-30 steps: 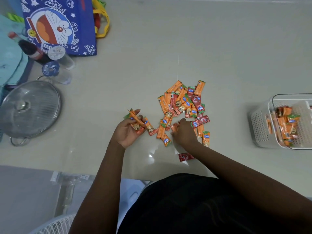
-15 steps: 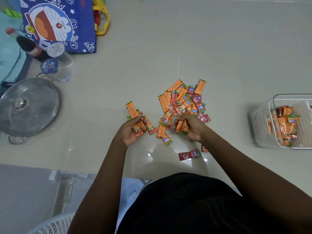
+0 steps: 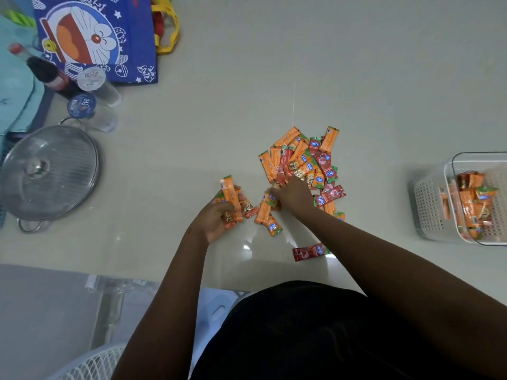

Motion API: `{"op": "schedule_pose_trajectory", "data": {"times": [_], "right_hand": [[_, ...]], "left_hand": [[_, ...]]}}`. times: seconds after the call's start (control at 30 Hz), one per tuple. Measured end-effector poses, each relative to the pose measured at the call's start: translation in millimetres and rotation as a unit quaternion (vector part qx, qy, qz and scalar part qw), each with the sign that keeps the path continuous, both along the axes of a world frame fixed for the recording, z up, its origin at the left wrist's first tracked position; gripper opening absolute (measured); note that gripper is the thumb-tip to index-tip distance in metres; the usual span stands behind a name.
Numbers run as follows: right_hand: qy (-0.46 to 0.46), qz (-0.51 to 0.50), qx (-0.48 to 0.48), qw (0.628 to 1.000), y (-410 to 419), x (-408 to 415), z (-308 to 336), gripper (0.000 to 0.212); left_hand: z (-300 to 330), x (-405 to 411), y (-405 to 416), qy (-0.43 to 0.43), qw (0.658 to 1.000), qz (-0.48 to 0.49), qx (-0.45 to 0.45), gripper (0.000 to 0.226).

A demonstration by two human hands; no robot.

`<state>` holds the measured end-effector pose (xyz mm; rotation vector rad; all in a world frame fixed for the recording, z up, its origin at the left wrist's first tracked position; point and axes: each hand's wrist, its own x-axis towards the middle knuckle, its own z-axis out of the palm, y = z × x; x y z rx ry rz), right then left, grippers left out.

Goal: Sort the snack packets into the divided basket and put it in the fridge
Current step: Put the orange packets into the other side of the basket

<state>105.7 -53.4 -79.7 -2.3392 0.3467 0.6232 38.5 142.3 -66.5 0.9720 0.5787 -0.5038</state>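
Observation:
A pile of orange and red snack packets [image 3: 301, 160] lies mid-table. My left hand [image 3: 216, 215] grips a bunch of orange packets [image 3: 231, 198], left of the pile. My right hand [image 3: 293, 194] is on the pile's near edge, its fingertips curled onto packets there. Two more orange packets [image 3: 267, 215] lie between my hands. One red packet [image 3: 310, 251] lies alone nearer to me. The white perforated basket [image 3: 430, 204] stands at the right edge with several orange packets [image 3: 472, 204] in one compartment.
A pot with a glass lid [image 3: 46, 171] sits at the left, with a dark bottle [image 3: 46, 72] and two sealed cups [image 3: 90, 78] behind it. A blue cartoon bag [image 3: 96, 37] stands at the back left. A white fan guard [image 3: 90, 363] is below the table's edge.
My right hand has moved from the near side into the pile's edge. My left hand's bunch has grown by the packets the right hand carried over. The camera has tilted slightly.

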Motion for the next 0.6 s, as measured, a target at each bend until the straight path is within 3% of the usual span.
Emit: {"op": "schedule_pose_trajectory", "data": {"times": [0.13,0.27,0.37,0.4,0.47,0.53,0.6], "right_hand": [[0.020,0.002,0.009,1.000,-0.8,2.7,3.9,0.041],[-0.002,-0.020,0.058,0.998,-13.6,2.3,1.9,0.043],[0.034,-0.095,0.161,0.982,-28.8,-2.3,5.6,0.024],[0.051,-0.122,0.196,0.972,-34.4,-3.4,6.4,0.016],[0.073,-0.148,0.236,0.958,-43.1,-5.0,8.5,0.010],[0.077,-0.144,0.238,0.957,-45.0,-4.3,7.9,0.009],[0.072,-0.110,0.197,0.972,-39.4,-2.0,4.6,0.014]], "left_hand": [[-1.8,-2.2,-3.7,0.030,0.997,0.045,-0.063,0.014],[-8.2,1.5,-4.6,0.066,0.993,0.096,-0.030,0.019],[-8.7,6.4,-4.9,0.077,0.989,0.123,0.017,0.016],[-9.4,7.7,-4.2,0.086,0.988,0.116,0.058,0.016],[-11.0,10.5,-2.0,0.088,0.970,0.048,0.223,0.023],[-15.1,12.4,-1.5,0.055,0.900,-0.058,0.429,0.036],[-13.0,12.0,-9.3,0.030,0.811,-0.136,0.569,0.043]]}}
